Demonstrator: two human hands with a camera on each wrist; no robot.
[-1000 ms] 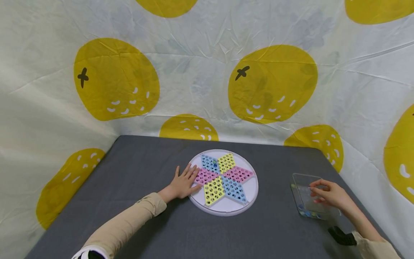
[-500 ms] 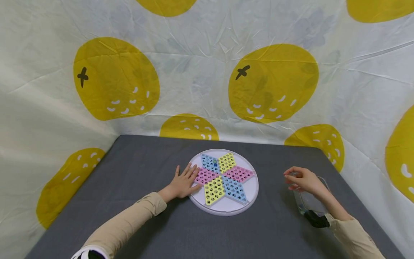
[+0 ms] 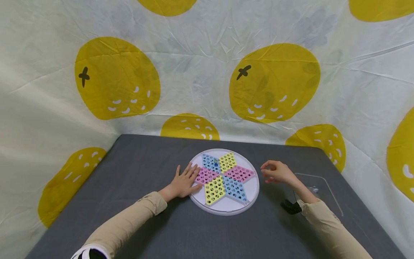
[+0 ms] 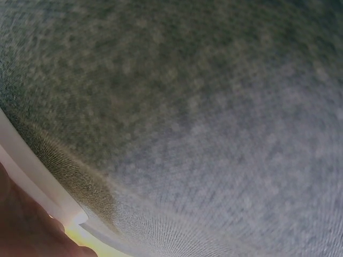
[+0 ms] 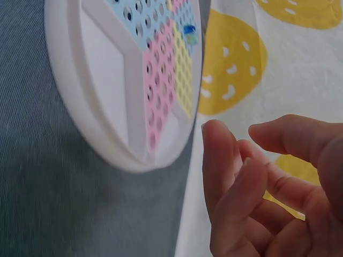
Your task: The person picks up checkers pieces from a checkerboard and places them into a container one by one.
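A round white Chinese checkers board (image 3: 252, 190) lies on the grey cloth, its star of blue, yellow and pink fields full of holes. A blue marble (image 3: 216, 164) and a greenish marble (image 5: 192, 38) sit in the far blue field. My left hand (image 3: 182, 182) lies spread on the board's left edge. Just right of the board, my right hand (image 3: 277, 172) hovers with bent fingers; a gap shows between its fingertips in the right wrist view, and no marble is visible in it. Behind the right forearm stands a clear plastic box (image 3: 332, 193), partly hidden, with marbles inside.
Dark grey cloth (image 3: 145, 230) covers the table. White sheets with yellow fruit prints (image 3: 194, 86) hang at the back and both sides. A black strap end (image 3: 290, 207) hangs by the right wrist.
My right hand has moved left from over the clear box to beside the board, uncovering part of the box. My left hand stays on the board's edge.
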